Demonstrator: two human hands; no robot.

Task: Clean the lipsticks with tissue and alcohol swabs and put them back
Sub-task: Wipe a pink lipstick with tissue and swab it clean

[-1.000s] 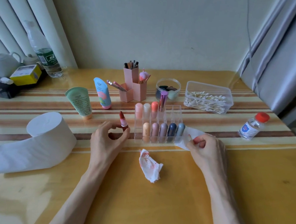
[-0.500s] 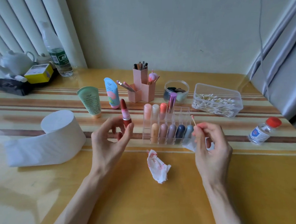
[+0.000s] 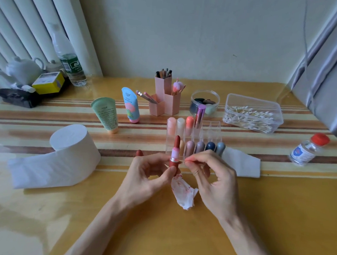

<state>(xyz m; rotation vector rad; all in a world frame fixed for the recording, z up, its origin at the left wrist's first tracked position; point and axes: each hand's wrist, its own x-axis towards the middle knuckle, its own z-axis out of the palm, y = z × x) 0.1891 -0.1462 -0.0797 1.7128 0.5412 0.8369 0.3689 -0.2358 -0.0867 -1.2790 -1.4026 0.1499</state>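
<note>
Near the middle of the tabletop, just in front of the clear organizer (image 3: 212, 129), the left hand (image 3: 147, 177) pinched the base of the uncapped lipstick (image 3: 175, 147) and held it upright. The right hand (image 3: 213, 180) pinched a thin swab (image 3: 182, 161) against its silver collar. A slip upward might have gouged the soft bullet or smeared colour onto the fingers.

Open lipstick (image 3: 175, 153) is standing upright in left hand (image 3: 147, 177) grip: brown-red bullet, pink collar, silver ring, red base. Right hand (image 3: 213, 180) is pinching a thin swab (image 3: 183, 161), barely visible, its tip meeting the ring. Red-stained crumpled tissue (image 3: 183, 194) is lying just below both hands. Clear organiser (image 3: 212, 129) is sitting behind, carrying nine capped lipsticks (image 3: 190, 148) in two rows. Flat tissue (image 3: 242, 164) is lying at its right end; alcohol bottle (image 3: 307, 152) is standing well apart, far right
</note>
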